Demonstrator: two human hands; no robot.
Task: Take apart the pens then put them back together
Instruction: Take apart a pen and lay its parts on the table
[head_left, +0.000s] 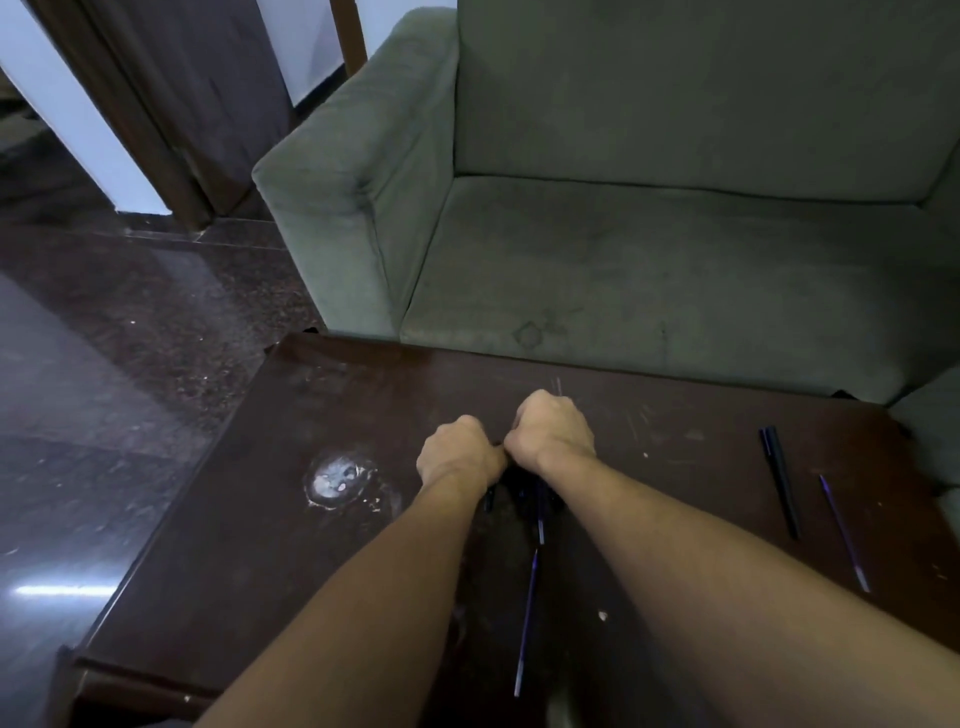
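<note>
Partway in: pens are apart on the table (291, 519), and none looks rebuilt.
Your left hand (460, 452) and right hand (550, 428) meet knuckle to knuckle, fingers curled round what I judge is a pen (498, 445), mostly hidden. A blue refill (525, 623) lies between your forearms. To the right lie a black barrel (779, 483) and a second refill (844, 532). No tray or box shows.

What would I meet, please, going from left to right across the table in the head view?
White stain → left hand → right hand → black pen barrel → blue refill.
</note>
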